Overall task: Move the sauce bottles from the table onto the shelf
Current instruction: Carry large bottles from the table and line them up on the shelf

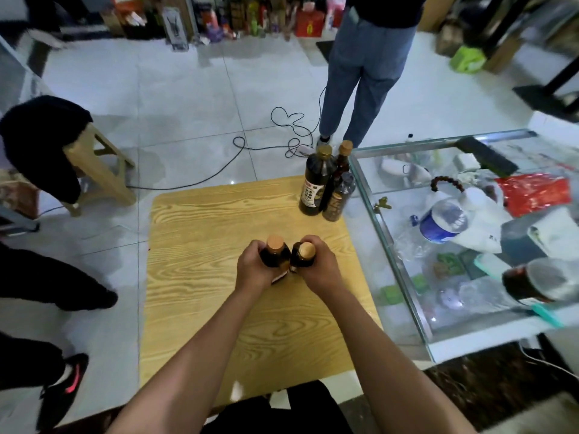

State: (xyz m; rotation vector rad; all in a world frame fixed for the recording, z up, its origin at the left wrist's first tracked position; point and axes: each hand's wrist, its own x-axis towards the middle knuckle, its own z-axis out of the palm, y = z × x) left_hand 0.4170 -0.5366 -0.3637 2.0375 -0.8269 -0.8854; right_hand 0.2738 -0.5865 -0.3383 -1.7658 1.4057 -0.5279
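Two bottles are standing together mid-surface (pixel 194 277): our left hand (pixel 255 270) is gripping one (pixel 275 256), our right hand (pixel 316 267) the other (pixel 302 255). Three more bottles (pixel 326 186) are crowding its far corner, labels unreadable, beside a glass counter (pixel 394 264).

Both hands are covering the lower bodies of their bottles; the far bottles' (pixel 327 180) labels are blurring, and the bench's (pixel 194 214) near edge is hiding behind clothing.

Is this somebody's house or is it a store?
Most likely a small shop. Packaged goods are lined up along the far wall, a glass display counter stands beside the wooden table, and several sauce bottles wait on it.
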